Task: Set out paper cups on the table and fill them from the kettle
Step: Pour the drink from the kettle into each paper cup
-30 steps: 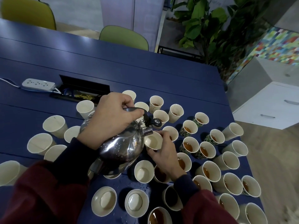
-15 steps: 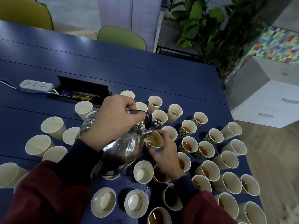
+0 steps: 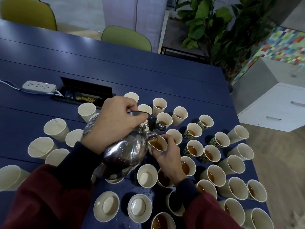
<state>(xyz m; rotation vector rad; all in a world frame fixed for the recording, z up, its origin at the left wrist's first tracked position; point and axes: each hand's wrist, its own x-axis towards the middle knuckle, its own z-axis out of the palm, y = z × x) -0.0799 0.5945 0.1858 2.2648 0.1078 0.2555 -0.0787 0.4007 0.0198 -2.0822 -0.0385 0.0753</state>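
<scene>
Kettle (image 3: 125, 151) tilted, handle gripped by left hand (image 3: 113, 124); spout at rim of cup (image 3: 156, 145). Right hand (image 3: 168, 156) fingers curled round that cup, tea inside.

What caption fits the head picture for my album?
Left hand tips the kettle, filling a paper cup that the right hand holds.

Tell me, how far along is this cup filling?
About halfway. Done: cups on the right hold brown drink. In hand: left hand tips the kettle into a cup the right hand holds. Left: the left-side cups look empty.
</scene>
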